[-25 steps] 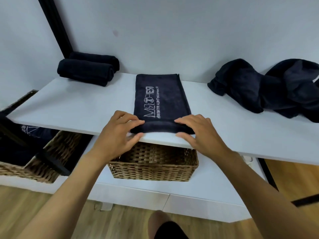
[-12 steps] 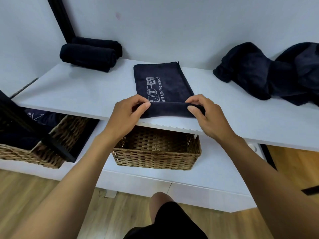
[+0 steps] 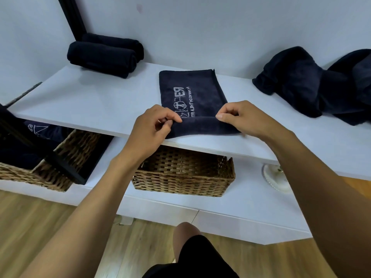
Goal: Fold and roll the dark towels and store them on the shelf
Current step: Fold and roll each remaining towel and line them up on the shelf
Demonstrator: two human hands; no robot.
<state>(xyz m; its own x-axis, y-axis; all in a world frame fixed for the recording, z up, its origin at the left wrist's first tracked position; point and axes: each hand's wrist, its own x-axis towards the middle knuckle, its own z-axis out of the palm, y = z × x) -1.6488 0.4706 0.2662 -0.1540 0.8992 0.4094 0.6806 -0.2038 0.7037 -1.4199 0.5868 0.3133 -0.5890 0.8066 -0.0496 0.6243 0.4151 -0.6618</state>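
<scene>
While a woven wicker basket (image 3: 180, 173) sits on the lower board beneath, both hands work at the front edge of the white shelf (image 3: 100, 101). The left hand (image 3: 152, 127) and right hand (image 3: 243, 119) each pinch one end of the folded dark navy towel with pale lettering (image 3: 192, 91), fingers (image 3: 232, 110) curled narrow and thumbs on the cloth. A second ago that near end lay flat under them. Now it is turned over into a first thick roll that hides the bottom of the lettering. Folding of this towel looks finished and rolling begun, with most of its length flat toward the wall. At the far left corner lie two rolled dark towels (image 3: 104, 57). A heap of loose dark towels (image 3: 301, 81) waits at the far right.
</scene>
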